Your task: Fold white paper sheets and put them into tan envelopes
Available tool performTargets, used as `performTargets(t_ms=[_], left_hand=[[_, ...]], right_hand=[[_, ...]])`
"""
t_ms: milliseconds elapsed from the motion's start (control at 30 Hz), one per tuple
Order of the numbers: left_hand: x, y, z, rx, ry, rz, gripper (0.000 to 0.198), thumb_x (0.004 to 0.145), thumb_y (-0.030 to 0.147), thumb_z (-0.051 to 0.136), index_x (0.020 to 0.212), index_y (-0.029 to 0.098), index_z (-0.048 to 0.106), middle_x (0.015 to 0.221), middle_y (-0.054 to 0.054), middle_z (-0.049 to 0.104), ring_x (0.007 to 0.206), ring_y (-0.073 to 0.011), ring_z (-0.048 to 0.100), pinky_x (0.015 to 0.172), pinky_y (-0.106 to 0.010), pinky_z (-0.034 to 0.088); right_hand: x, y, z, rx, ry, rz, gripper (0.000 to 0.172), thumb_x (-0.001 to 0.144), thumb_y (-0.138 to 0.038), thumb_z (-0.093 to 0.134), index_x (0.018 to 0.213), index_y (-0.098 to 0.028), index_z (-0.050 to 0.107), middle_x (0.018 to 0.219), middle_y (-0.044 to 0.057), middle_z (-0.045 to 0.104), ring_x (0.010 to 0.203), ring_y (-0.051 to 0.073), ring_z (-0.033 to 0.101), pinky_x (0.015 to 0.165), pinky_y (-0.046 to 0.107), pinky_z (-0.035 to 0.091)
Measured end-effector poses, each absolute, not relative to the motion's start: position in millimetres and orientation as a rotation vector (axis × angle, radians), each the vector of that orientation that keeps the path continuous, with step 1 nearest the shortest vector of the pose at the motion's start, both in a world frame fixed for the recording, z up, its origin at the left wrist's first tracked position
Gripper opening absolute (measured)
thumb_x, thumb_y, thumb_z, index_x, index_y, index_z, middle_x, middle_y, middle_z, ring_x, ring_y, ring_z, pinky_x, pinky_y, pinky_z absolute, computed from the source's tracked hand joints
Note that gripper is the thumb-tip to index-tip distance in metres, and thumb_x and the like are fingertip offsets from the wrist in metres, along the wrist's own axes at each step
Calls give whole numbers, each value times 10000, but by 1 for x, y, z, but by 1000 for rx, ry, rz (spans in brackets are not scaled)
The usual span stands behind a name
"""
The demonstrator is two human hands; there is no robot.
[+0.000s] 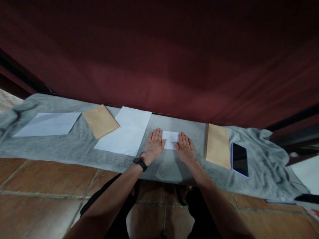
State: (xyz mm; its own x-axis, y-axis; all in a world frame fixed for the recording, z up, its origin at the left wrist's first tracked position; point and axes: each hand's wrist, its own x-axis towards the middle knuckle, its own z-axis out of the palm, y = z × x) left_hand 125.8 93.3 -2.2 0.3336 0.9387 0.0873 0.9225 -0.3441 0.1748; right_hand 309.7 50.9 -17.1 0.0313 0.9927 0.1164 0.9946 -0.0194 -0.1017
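Note:
A small white folded paper [169, 139] lies on the grey cloth [169, 169] in front of me. My left hand [155, 143] rests flat on its left edge, fingers pointing away, with a dark watch [140, 162] on the wrist. Flat on the right edge is my right hand [184, 147]. Both thumbs point inward over the paper. To the left of my hands, a larger white sheet [127, 139] lies partly under a brown envelope [101, 121].
Brown envelopes [218, 145] lie to the right, beside a phone [240, 159] with a purple edge. Another white sheet [50, 123] is at the far left. A dark red curtain [159, 66] rises behind the cloth. Tiled floor [45, 179] shows in front.

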Motion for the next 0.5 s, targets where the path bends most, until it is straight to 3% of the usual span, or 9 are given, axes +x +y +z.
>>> performTargets(t_ms=[133, 267, 400, 500], left_hand=[[124, 96, 0, 2414, 1781, 338, 615, 1023, 342, 344, 1548, 22, 339, 1629, -199, 325, 1535, -284, 264, 1259, -440, 196], [121, 105, 7, 2248, 1754, 544, 550, 970, 235, 407, 1485, 44, 446, 1518, -207, 502, 1423, -290, 461, 1193, -435, 345], [115, 118, 14, 1957, 1689, 767, 452, 909, 217, 503, 1342, 130, 599, 1289, -161, 686, 1222, -283, 625, 1084, -431, 461], [112, 125, 12, 1623, 1629, 873, 377, 839, 237, 616, 1205, 165, 670, 1035, -103, 747, 983, -260, 697, 909, -383, 540]], right_hand=[[315, 48, -15, -2119, -2044, -46, 614, 1058, -389, 303, 1565, -45, 338, 1614, 190, 354, 1489, 315, 353, 1223, 522, 235], [310, 43, -10, -2011, -2038, -9, 598, 1045, -364, 348, 1560, -58, 355, 1613, 196, 360, 1494, 318, 350, 1222, 527, 251], [290, 37, -8, -1902, -2135, 137, 622, 1032, -404, 398, 1564, -85, 355, 1625, 189, 339, 1506, 313, 334, 1222, 522, 272], [276, 34, -6, -1925, -2153, 149, 663, 1014, -433, 449, 1549, -49, 370, 1624, 215, 325, 1504, 332, 333, 1231, 508, 259]])
